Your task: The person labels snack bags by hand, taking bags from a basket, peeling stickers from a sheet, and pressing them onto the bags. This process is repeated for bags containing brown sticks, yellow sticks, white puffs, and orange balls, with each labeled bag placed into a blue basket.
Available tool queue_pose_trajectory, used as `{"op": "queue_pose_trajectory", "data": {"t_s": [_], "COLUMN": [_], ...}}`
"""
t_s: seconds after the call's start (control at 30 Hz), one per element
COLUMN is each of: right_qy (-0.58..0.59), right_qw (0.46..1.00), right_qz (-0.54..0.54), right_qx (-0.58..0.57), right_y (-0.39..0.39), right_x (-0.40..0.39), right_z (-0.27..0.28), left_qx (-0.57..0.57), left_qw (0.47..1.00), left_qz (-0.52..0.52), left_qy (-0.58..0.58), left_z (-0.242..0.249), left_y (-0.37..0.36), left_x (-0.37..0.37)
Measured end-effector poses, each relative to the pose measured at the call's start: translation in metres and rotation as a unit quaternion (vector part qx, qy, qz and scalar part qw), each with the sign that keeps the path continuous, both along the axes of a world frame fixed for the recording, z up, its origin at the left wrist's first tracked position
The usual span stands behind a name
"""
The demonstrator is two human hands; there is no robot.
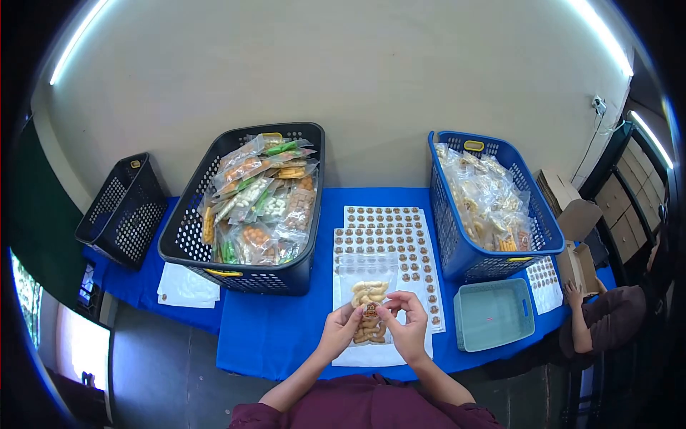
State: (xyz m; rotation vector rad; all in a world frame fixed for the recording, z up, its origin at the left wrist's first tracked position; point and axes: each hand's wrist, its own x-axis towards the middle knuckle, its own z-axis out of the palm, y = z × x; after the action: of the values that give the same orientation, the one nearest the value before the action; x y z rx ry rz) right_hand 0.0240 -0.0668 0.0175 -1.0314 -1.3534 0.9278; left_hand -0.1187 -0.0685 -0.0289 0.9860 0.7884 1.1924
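Observation:
A clear plastic snack bag [368, 268] with pale, curled snack pieces is held upright in front of me, above the sticker sheets. On its front is a small brown round sticker [371, 310]. My left hand [339, 333] grips the bag's left side, its thumb at the sticker's left edge. From the other side, my right hand [407, 327] is closed at the bag, thumb by the sticker's right edge and forefinger bent above. Fingers behind the bag are hidden. Under it lie white sticker sheets [421, 247] with rows of brown round stickers.
A black basket [275, 275] full of packed snacks stands at left, a blue basket [493, 264] with more bags at right. A green tray [494, 317] sits before it on the blue tablecloth [264, 336]. Another person [607, 318] handles a cardboard box [580, 268] at far right.

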Motion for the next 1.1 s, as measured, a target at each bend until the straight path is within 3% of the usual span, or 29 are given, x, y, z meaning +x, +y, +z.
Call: {"op": "queue_pose_trajectory", "data": {"t_s": [0.27,0.4,0.47,0.57,0.77,1.1], "right_qy": [-0.021,0.057,0.147,0.183,0.041,0.002], "right_qw": [0.999,0.994,0.977,0.972,0.995,0.998], "right_qz": [0.014,0.060,0.101,0.090,0.062,0.029], "right_qx": [-0.044,-0.076,-0.121,-0.119,-0.068,-0.049], "right_y": [-0.003,0.001,0.003,0.001,-0.006,-0.012], "right_x": [0.007,0.013,0.017,0.020,0.016,0.010], "right_z": [0.005,0.001,0.001,0.006,0.004,0.003], "left_qx": [0.035,0.044,0.008,-0.041,-0.007,0.006], "left_qw": [0.999,0.997,0.999,0.999,0.998,1.000], "left_qz": [-0.015,-0.009,-0.012,-0.027,-0.011,-0.026], "left_qy": [0.038,0.067,0.041,0.007,0.059,0.000], "left_z": [0.013,0.011,0.008,0.004,0.001,0.012], "left_y": [-0.006,-0.005,-0.005,-0.005,-0.008,-0.017], "left_x": [0.003,0.003,0.001,-0.003,0.000,0.003]}}
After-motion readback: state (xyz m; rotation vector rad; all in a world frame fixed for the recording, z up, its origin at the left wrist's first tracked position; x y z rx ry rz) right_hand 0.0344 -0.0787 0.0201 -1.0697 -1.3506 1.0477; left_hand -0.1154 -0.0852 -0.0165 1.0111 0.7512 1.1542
